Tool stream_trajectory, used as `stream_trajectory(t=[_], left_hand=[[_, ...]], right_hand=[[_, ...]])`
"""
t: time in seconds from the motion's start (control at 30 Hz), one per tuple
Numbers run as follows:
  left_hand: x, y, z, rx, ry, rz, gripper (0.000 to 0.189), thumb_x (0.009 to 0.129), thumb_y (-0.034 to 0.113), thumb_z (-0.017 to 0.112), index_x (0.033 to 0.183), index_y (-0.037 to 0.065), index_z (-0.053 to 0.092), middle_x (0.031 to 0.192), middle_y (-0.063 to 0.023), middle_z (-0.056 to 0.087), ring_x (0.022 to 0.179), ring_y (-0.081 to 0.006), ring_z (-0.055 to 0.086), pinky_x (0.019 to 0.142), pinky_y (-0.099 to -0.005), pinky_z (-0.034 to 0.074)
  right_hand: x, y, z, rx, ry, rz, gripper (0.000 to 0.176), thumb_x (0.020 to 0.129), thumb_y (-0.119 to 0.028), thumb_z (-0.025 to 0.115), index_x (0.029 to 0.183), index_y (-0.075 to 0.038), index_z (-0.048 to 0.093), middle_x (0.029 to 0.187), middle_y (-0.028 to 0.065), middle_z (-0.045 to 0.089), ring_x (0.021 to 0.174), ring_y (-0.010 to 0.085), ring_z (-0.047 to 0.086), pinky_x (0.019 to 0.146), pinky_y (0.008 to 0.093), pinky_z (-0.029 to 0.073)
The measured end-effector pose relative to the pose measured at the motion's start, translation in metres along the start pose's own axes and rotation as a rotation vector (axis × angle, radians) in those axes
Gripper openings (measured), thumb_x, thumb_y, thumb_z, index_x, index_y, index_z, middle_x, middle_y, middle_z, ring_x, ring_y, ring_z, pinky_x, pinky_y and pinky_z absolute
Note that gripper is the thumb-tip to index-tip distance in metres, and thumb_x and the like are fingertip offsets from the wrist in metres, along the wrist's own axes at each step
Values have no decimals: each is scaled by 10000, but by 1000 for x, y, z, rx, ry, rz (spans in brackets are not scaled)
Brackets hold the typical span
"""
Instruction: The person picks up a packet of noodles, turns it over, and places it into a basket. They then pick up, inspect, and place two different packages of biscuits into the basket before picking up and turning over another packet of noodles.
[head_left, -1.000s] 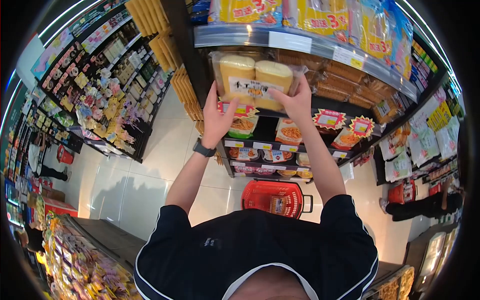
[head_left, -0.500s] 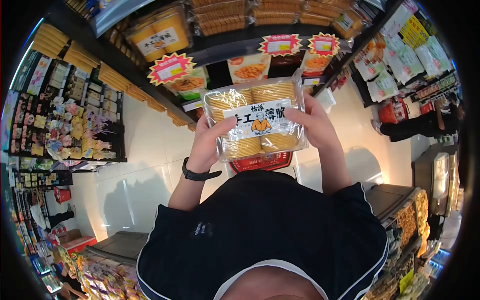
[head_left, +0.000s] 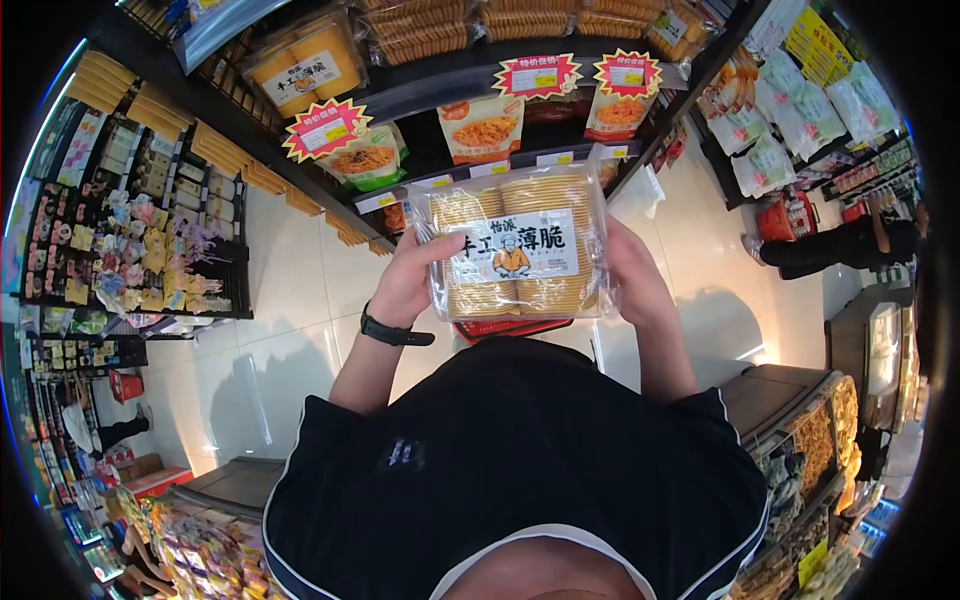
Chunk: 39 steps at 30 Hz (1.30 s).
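Note:
A clear plastic package of thin round crackers [head_left: 548, 292] is held up in front of my chest, its white label facing me. My left hand [head_left: 404, 284] grips its left side, with the thumb lying across the front and the other fingers hidden behind. At the right edge, my right hand [head_left: 638, 276] holds the package from the side; its fingers are mostly hidden by the wrap and its thumb is off the label. A dark band [head_left: 395, 331] circles my left wrist. Behind the package's lower edge, part of a red basket [head_left: 500, 328] shows.
Ahead stands a shelf [head_left: 420, 108] with packed crackers [head_left: 305, 72] and food pouches [head_left: 482, 130] below pink price signs [head_left: 538, 76]. Hanging goods [head_left: 150, 250] line the left. A person in dark clothes [head_left: 830, 243] is at the right near a red basket [head_left: 787, 218].
My right thumb has moved off the label to the package's right edge. The package sits slightly lower and more level, covering more of the red basket. More of the shelf pouches shows.

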<state>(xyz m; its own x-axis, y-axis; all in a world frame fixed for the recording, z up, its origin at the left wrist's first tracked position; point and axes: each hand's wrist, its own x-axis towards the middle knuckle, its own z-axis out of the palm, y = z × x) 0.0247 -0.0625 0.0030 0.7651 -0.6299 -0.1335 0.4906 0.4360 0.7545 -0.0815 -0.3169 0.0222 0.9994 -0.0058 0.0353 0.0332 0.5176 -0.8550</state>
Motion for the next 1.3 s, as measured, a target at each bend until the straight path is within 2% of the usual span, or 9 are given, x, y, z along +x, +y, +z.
stream_trajectory(t=[0.1,0.13,0.2,0.27,0.37,0.63,0.97,1.13,1.3], left_hand=[[2,-13,-8,-144,-85,62,521,868,65,594,1341,-32,400,1281,-178,545,1159,-290,560,1001,-424,447],[1,-14,-3,-187,-120,89,542,865,67,596,1355,-28,385,1298,-183,534,1178,-300,547,1014,-437,436],[2,-17,9,-230,-176,114,591,817,4,643,1351,1,389,1275,-140,551,1171,-254,547,991,-393,449],[6,-22,16,-187,-219,148,631,801,3,666,1362,16,377,1291,-130,536,1185,-244,533,998,-384,438],[8,-21,22,-14,-307,155,699,759,53,740,1355,33,377,1305,-112,518,1186,-212,517,1000,-361,422],[13,-12,19,489,-368,328,908,685,98,822,1416,39,286,1401,-110,427,1283,-208,419,1062,-328,339],[-52,-34,63,-40,-168,301,1120,742,494,745,1497,87,25,1521,-134,187,1415,-277,199,1131,-471,222],[-50,-45,61,-25,74,402,713,822,70,684,1402,-1,275,1328,-120,480,1204,-213,496,1030,-379,401],[-49,-13,58,-111,88,383,612,816,1,617,1363,-25,343,1272,-144,531,1162,-236,543,990,-383,447]], right_hand=[[4,-7,0,497,-56,213,553,977,-378,425,1335,43,413,1254,169,558,1148,230,557,965,365,458],[-3,3,8,151,-43,84,614,962,-432,421,1349,45,395,1277,193,534,1188,295,521,972,430,455],[-5,34,12,343,-240,240,716,929,-510,433,1368,51,361,1330,249,464,1227,430,459,959,563,441],[5,70,7,967,-493,702,780,897,-537,470,1384,53,323,1381,299,374,1213,541,413,908,658,436],[10,69,20,1176,-503,854,765,899,-508,488,1387,51,305,1403,309,326,1175,575,420,821,628,493],[15,79,1,901,-187,521,631,929,-437,471,1343,27,360,1361,250,395,1100,455,514,775,508,534],[24,25,32,274,130,6,405,939,-270,491,1243,-12,423,1124,134,565,1049,226,584,887,357,506],[28,40,38,2,440,-267,345,913,-114,578,1205,-32,415,1102,120,549,1001,187,556,884,347,478],[13,35,48,10,348,-333,287,939,-116,530,1181,-5,424,1091,115,545,981,173,555,884,328,460]])
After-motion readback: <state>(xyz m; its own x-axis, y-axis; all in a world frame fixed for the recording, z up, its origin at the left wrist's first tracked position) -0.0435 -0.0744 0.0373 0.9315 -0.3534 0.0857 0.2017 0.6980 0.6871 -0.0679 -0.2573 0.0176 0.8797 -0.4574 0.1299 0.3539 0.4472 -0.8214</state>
